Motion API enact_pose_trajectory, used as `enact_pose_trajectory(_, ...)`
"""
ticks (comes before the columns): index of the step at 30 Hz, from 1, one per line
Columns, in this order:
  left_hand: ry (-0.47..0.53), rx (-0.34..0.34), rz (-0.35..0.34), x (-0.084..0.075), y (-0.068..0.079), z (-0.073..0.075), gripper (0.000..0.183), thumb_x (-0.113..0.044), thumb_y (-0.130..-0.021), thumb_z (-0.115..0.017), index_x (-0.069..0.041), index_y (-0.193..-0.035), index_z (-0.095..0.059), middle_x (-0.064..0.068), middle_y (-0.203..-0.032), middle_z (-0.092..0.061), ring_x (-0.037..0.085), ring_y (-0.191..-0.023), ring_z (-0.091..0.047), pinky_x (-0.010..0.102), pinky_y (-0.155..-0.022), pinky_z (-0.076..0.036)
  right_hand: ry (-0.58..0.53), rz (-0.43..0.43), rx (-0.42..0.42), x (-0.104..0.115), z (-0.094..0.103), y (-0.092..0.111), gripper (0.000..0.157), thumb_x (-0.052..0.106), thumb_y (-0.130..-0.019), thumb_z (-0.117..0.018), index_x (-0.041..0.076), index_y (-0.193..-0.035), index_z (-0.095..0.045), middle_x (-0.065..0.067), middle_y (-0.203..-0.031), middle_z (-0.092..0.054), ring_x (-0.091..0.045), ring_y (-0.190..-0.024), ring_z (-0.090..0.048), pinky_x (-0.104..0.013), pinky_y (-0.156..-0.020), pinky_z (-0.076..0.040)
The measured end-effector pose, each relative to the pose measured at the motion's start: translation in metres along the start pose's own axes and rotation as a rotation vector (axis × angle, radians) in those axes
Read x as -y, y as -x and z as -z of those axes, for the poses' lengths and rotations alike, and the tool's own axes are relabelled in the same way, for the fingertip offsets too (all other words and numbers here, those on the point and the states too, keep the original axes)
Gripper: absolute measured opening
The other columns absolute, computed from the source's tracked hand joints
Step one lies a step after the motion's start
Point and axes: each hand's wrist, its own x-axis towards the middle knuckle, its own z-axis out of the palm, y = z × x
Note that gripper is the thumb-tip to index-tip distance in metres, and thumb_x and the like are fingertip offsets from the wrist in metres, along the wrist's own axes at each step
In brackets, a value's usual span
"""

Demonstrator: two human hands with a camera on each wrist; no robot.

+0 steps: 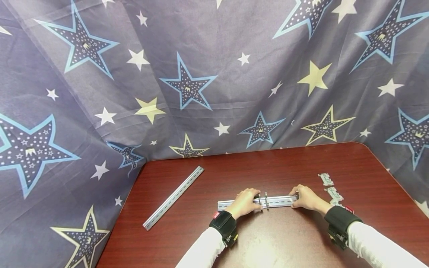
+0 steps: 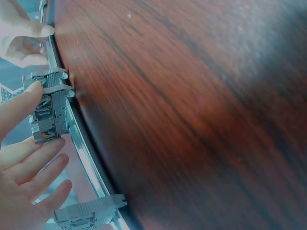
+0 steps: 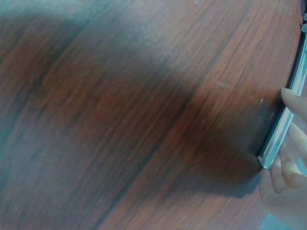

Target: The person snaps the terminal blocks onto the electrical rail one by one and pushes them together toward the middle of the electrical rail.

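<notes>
The slotted DIN rail (image 1: 281, 201) lies nearly level across the lower middle of the head view, right of centre, its left end slightly lower than its right. A thin terminal block (image 1: 259, 201) stands across it at my left fingertips, and a second terminal block (image 1: 266, 200) stands upright just beside, to its right. At the bottom of the left wrist view, a third terminal block (image 2: 88, 214) sits on the rail near my little finger.

My left hand (image 1: 244, 203) pinches the first block between thumb and index finger, the other fingers loosely extended. My right hand (image 1: 307, 198) pinches the rail near its right end, thumb along the near edge and fingers at the far one.

Right of that hand, loose terminal blocks (image 1: 326, 179) trail down the tabletop towards my wrist, the lowest partly hidden. A second DIN rail (image 1: 172, 198) lies slantwise, well apart, in the lower left of the frame. I wear black wrist straps (image 1: 223, 223) and white sleeves (image 1: 201, 250). Under everything is the reddish-brown table (image 1: 241, 173); behind it, a grey-purple star-print cloth (image 1: 214, 37) fills the upper frame.
</notes>
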Motion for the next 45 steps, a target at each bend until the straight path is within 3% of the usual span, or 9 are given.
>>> enact_pose_trajectory(13, 0.012, -0.041, -0.033, -0.002, 0.0, -0.005, 0.051, -0.03, -0.07, -0.071, -0.006, -0.113, -0.058, 0.004, -0.107, -0.061, 0.016, -0.1, -0.056, 0.025, -0.084, -0.041, -0.022, 0.002, 0.002, -0.003, -0.001, -0.001, 0.03, 0.007, -0.052, -0.076, -0.001, -0.078, -0.064, -0.008, -0.076, -0.058, -0.017, -0.067, -0.048, -0.03, -0.059, -0.038)
enact_pose_trajectory(21, 0.008, 0.002, 0.013, -0.005, 0.002, -0.001, 0.057, -0.037, -0.072, -0.068, -0.009, -0.119, -0.054, 0.005, -0.111, -0.058, 0.019, -0.103, -0.053, 0.03, -0.084, -0.041, -0.026, -0.004, 0.002, -0.002, -0.001, 0.0, 0.031, 0.007, -0.051, -0.076, -0.001, -0.078, -0.064, -0.007, -0.075, -0.057, -0.016, -0.065, -0.047, -0.029, -0.059, -0.037)
enact_pose_trajectory(31, 0.01, 0.031, -0.021, -0.006, 0.005, 0.02, 0.055, -0.039, -0.075, -0.065, -0.007, -0.119, -0.055, 0.006, -0.11, -0.059, 0.019, -0.102, -0.054, 0.028, -0.086, -0.04, -0.022, 0.001, 0.01, -0.002, 0.001, 0.0, 0.031, 0.007, -0.051, -0.077, -0.002, -0.078, -0.064, -0.008, -0.075, -0.056, -0.016, -0.065, -0.046, -0.029, -0.058, -0.036)
enact_pose_trajectory(41, 0.009, 0.08, -0.013, 0.006, 0.017, 0.043, 0.048, -0.035, -0.077, -0.064, -0.007, -0.115, -0.059, 0.006, -0.108, -0.06, 0.019, -0.102, -0.054, 0.029, -0.086, -0.04, -0.026, 0.007, 0.003, -0.002, 0.0, 0.001, 0.031, 0.007, -0.051, -0.077, -0.002, -0.078, -0.064, -0.008, -0.073, -0.056, -0.017, -0.065, -0.047, -0.029, -0.057, -0.037)
enact_pose_trajectory(45, 0.017, 0.066, -0.006, 0.013, 0.023, 0.046, 0.046, -0.033, -0.077, -0.065, -0.007, -0.114, -0.059, 0.006, -0.106, -0.06, 0.02, -0.1, -0.055, 0.03, -0.085, -0.041, -0.029, -0.002, 0.007, -0.001, -0.001, 0.001, 0.031, 0.006, -0.051, -0.077, -0.002, -0.078, -0.064, -0.008, -0.073, -0.056, -0.016, -0.065, -0.047, -0.029, -0.058, -0.037)
